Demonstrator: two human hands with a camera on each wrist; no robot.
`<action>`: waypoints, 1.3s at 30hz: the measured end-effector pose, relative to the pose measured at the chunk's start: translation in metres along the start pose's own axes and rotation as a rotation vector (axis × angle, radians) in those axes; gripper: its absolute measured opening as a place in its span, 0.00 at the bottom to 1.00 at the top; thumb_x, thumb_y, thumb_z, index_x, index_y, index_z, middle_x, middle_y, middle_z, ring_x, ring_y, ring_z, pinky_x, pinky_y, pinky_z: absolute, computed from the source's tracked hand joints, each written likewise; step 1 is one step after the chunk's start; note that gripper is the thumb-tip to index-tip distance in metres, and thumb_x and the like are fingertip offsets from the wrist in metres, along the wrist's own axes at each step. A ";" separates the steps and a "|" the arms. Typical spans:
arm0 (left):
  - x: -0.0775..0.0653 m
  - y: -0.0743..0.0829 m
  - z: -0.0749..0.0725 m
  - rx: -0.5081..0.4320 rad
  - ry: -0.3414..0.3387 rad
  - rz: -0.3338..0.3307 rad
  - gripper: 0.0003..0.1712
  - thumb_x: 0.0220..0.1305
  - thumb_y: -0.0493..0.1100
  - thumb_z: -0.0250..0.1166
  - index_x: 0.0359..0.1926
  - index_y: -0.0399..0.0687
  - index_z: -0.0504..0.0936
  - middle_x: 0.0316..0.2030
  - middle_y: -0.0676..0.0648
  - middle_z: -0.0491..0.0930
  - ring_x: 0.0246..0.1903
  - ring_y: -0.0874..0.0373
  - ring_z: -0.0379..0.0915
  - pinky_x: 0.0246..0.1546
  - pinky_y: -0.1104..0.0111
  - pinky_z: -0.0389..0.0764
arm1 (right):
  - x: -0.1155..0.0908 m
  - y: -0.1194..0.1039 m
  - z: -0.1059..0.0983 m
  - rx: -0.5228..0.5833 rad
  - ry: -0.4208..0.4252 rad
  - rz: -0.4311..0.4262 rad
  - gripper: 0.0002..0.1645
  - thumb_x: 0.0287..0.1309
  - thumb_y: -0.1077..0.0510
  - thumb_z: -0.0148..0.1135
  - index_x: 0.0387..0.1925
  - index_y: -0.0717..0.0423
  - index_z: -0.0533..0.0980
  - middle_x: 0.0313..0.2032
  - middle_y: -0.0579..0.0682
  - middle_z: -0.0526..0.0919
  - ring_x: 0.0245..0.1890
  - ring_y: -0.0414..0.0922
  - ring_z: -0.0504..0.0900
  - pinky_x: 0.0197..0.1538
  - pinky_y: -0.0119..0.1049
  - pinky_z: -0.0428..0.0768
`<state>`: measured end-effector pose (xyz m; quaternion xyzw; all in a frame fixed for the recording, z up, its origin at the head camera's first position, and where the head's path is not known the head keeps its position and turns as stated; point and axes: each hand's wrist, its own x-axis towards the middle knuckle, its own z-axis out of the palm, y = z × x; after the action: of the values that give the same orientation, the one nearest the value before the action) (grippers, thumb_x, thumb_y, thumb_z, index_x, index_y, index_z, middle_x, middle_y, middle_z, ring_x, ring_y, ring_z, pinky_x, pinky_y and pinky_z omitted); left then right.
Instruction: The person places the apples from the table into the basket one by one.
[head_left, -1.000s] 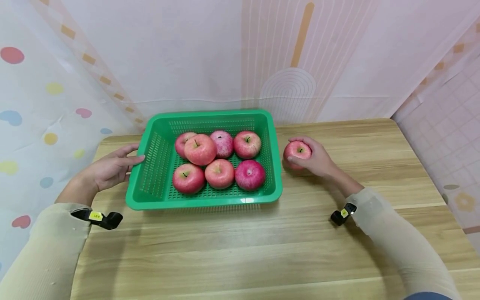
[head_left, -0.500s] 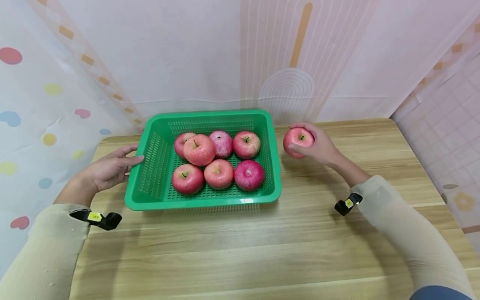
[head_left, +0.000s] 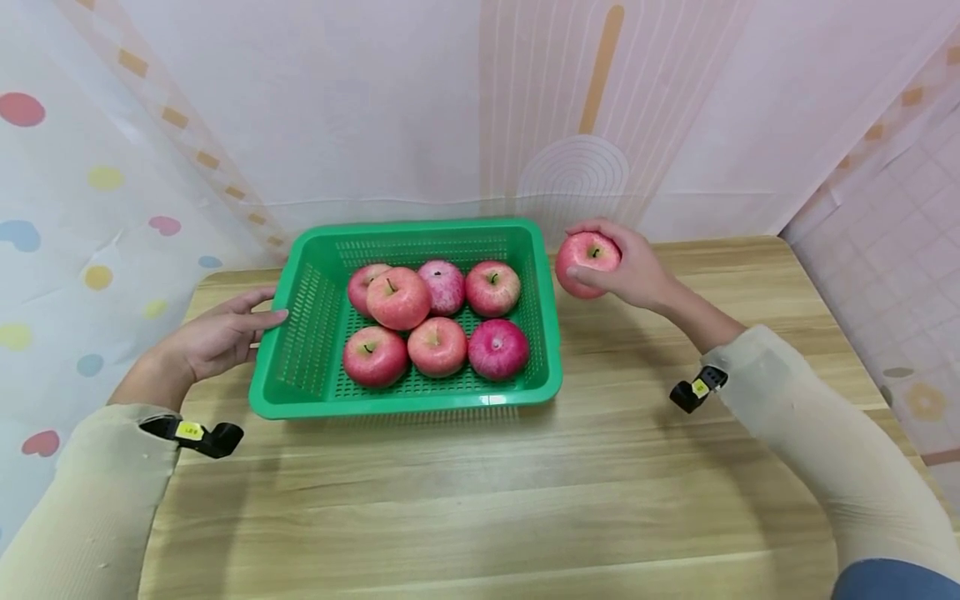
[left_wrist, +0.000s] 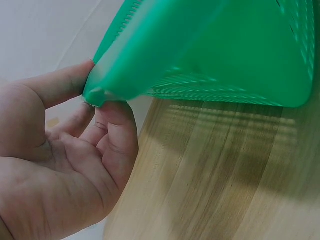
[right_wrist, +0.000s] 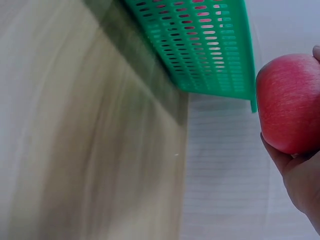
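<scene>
A green plastic basket (head_left: 405, 407) with perforated walls holds several red apples, one of them, a paler apple (head_left: 400, 298), lying on top of others. My left hand (head_left: 225, 337) pinches the basket's left rim; in the left wrist view the thumb (left_wrist: 67, 82) lies on the rim and the fingers curl beneath it. My right hand (head_left: 633, 267) grips a single apple (head_left: 581, 265) just outside the basket's right rim. The right wrist view shows that held apple (right_wrist: 290, 102) above the tabletop, level with the basket's upper edge.
The wooden table (head_left: 465, 500) extends in front of the basket and to its right. A patterned wall covering (head_left: 390, 108) rises directly behind the table's back edge. Small black cameras are strapped to both wrists over pale sleeves.
My right hand has lifted the apple off the table, moving it up and back, then slightly left toward the basket's rim. The left hand and the basket stay in place.
</scene>
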<state>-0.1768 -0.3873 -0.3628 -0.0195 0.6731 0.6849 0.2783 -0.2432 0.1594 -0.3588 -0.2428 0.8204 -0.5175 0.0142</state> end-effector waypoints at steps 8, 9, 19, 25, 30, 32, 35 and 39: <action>0.000 0.000 0.000 0.001 0.001 -0.002 0.17 0.81 0.36 0.49 0.63 0.59 0.68 0.44 0.50 0.87 0.41 0.57 0.86 0.41 0.62 0.87 | 0.013 -0.020 0.003 -0.007 -0.063 0.017 0.29 0.59 0.59 0.74 0.61 0.57 0.76 0.54 0.53 0.80 0.51 0.47 0.78 0.48 0.33 0.83; 0.000 0.000 0.000 0.004 0.000 -0.002 0.17 0.81 0.36 0.49 0.63 0.59 0.68 0.44 0.50 0.87 0.41 0.57 0.86 0.41 0.62 0.87 | 0.014 -0.022 0.003 -0.012 -0.069 0.016 0.30 0.59 0.59 0.74 0.61 0.56 0.76 0.54 0.53 0.80 0.51 0.46 0.78 0.49 0.33 0.82; -0.001 0.001 0.001 0.008 0.005 0.000 0.17 0.81 0.36 0.49 0.62 0.60 0.69 0.44 0.51 0.87 0.42 0.57 0.86 0.41 0.63 0.87 | 0.030 -0.038 0.008 -0.031 -0.097 -0.019 0.30 0.59 0.59 0.74 0.61 0.58 0.76 0.52 0.52 0.81 0.49 0.45 0.78 0.48 0.35 0.82; 0.000 0.001 0.001 0.000 -0.003 0.003 0.17 0.81 0.36 0.49 0.63 0.60 0.69 0.44 0.50 0.87 0.42 0.57 0.86 0.41 0.63 0.87 | 0.038 -0.047 0.009 -0.040 -0.124 -0.019 0.30 0.59 0.57 0.74 0.61 0.56 0.76 0.51 0.52 0.82 0.48 0.45 0.78 0.48 0.35 0.81; 0.000 0.001 0.002 -0.011 -0.008 -0.001 0.17 0.81 0.36 0.48 0.63 0.60 0.69 0.44 0.50 0.87 0.41 0.57 0.86 0.41 0.63 0.87 | 0.042 -0.052 0.010 -0.036 -0.148 -0.009 0.30 0.59 0.55 0.74 0.61 0.54 0.76 0.52 0.51 0.81 0.49 0.45 0.78 0.50 0.38 0.81; 0.000 0.001 0.002 -0.012 -0.008 -0.002 0.17 0.81 0.36 0.49 0.63 0.60 0.69 0.43 0.50 0.87 0.41 0.57 0.86 0.41 0.62 0.87 | 0.044 -0.054 0.010 -0.035 -0.156 -0.010 0.30 0.58 0.55 0.74 0.61 0.54 0.76 0.53 0.51 0.81 0.49 0.45 0.78 0.50 0.38 0.80; 0.000 0.002 0.001 -0.012 -0.006 -0.004 0.17 0.81 0.36 0.49 0.63 0.59 0.69 0.43 0.50 0.87 0.41 0.57 0.86 0.41 0.62 0.87 | 0.047 -0.057 0.011 -0.029 -0.173 -0.012 0.29 0.58 0.55 0.74 0.60 0.55 0.76 0.52 0.51 0.81 0.49 0.45 0.77 0.49 0.39 0.81; 0.000 0.001 0.001 -0.016 -0.005 -0.005 0.17 0.81 0.36 0.49 0.63 0.60 0.69 0.43 0.50 0.87 0.41 0.56 0.86 0.41 0.62 0.87 | 0.051 -0.062 0.015 -0.024 -0.208 -0.022 0.28 0.57 0.55 0.75 0.59 0.54 0.76 0.50 0.50 0.81 0.48 0.46 0.77 0.48 0.40 0.81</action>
<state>-0.1768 -0.3868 -0.3619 -0.0215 0.6669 0.6895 0.2817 -0.2607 0.1041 -0.3010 -0.3043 0.8179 -0.4798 0.0908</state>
